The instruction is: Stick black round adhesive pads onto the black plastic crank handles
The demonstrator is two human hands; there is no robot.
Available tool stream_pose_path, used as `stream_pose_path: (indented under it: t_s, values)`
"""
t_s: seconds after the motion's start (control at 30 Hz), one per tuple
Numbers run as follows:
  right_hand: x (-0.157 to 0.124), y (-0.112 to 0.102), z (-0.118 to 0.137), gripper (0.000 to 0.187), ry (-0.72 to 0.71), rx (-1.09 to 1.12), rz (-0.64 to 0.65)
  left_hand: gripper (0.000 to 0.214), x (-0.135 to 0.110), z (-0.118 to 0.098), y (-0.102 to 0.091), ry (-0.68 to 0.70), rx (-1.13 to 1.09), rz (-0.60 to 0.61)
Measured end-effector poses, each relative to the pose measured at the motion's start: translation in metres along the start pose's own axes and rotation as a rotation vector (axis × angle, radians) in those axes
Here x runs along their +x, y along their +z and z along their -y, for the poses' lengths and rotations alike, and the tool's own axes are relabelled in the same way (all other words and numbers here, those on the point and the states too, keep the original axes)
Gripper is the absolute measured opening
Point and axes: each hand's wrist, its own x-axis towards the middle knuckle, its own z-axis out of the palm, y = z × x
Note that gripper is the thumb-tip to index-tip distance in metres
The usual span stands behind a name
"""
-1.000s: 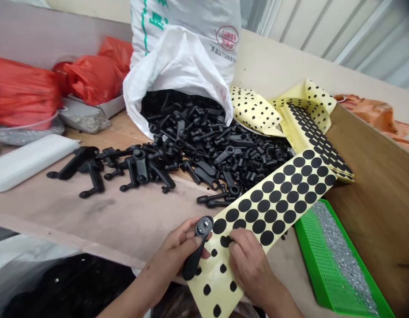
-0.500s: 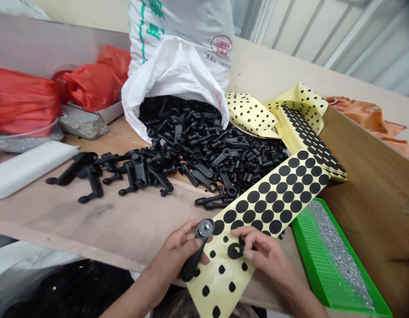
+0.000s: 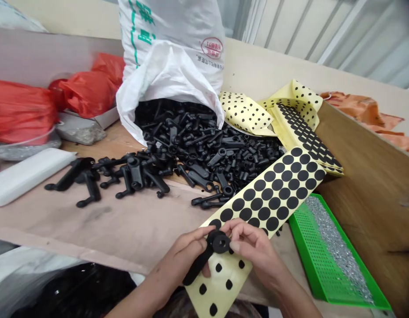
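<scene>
L hand (image 3: pixel 179 260) grip closed round black lever handle (image 3: pixel 198 265), long axis diagonal, head pointing up-rt; R hand (image 3: pixel 253 249) narrow grip pinched black disc (image 3: pixel 220 242) on head.

My worktop (image 3: pixel 101 225), with sacks, bags and a tray around me

A white woven sack (image 3: pixel 167 57) slumps open at the back edge, red plastic bags (image 3: pixel 87 92) are heaped toward the back left corner, and a white foam bar (image 3: pixel 28 176) lies near the left edge. At the right edge, a green perforated tray (image 3: pixel 318 256) holds small silver parts (image 3: pixel 336 247), just beside a brown wooden board (image 3: pixel 373 212), with orange wrapping (image 3: pixel 366 117) beyond.
</scene>
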Motion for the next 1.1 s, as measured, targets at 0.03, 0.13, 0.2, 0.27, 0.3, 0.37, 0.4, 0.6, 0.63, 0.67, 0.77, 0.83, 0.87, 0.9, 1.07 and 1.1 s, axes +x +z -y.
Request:
stream_pose_path:
  t_s: [0.03,0.13,0.2,0.27,0.3,0.37,0.4,0.6,0.63,0.67,0.77,0.83,0.87,0.9,1.07,1.1]
  values:
    - [0.0,0.0,0.0,0.016,0.002,0.003,0.004,0.052,0.0,-0.001,0.001,0.001,0.005,-0.011]
    - [0.001,0.0,0.001,0.018,0.01,0.003,0.016,0.051,0.0,-0.002,0.001,0.006,0.022,-0.027]
    - [0.002,-0.001,0.001,0.018,0.019,0.002,0.025,0.05,0.0,-0.002,0.0,0.024,0.038,0.003]
    - [0.003,-0.001,0.001,0.017,0.027,0.004,0.032,0.048,0.0,-0.001,-0.002,0.045,0.054,0.035]
    - [0.004,-0.001,0.001,0.017,0.029,0.002,0.035,0.046,0.0,0.0,-0.003,0.052,0.059,0.044]
    - [0.004,-0.002,0.002,0.018,0.036,-0.003,0.038,0.045,-0.001,0.0,-0.005,0.064,0.064,0.046]
    - [0.005,-0.002,0.003,0.018,0.04,-0.004,0.04,0.044,-0.001,0.001,-0.005,0.065,0.065,0.048]
    - [0.004,-0.003,0.003,0.018,0.06,0.08,0.057,0.046,0.001,0.002,-0.004,0.075,0.075,0.039]
    - [0.004,-0.003,0.002,0.018,0.064,0.096,0.059,0.047,0.001,0.002,-0.004,0.076,0.077,0.037]
    - [0.003,-0.003,0.002,0.018,0.067,0.105,0.061,0.048,0.001,0.002,-0.004,0.071,0.078,0.037]
    - [0.002,-0.001,0.003,0.015,0.061,0.032,0.064,0.051,0.0,0.0,-0.004,0.066,0.085,0.029]
    - [0.001,0.001,0.004,0.012,0.042,-0.053,0.058,0.049,-0.001,-0.002,-0.003,0.077,0.093,0.031]
    - [0.0,0.003,0.005,0.011,0.03,-0.091,0.054,0.046,-0.001,-0.003,-0.003,0.085,0.097,0.034]
    - [-0.002,0.004,0.006,0.011,0.012,-0.129,0.05,0.043,-0.001,-0.003,-0.002,0.088,0.103,0.042]
    - [-0.01,0.016,0.009,0.018,-0.329,-0.52,0.045,0.038,0.002,0.0,0.001,0.188,0.079,0.041]
    - [-0.011,0.017,0.008,0.02,-0.403,-0.587,0.039,0.038,0.002,0.001,0.001,0.216,0.069,0.036]
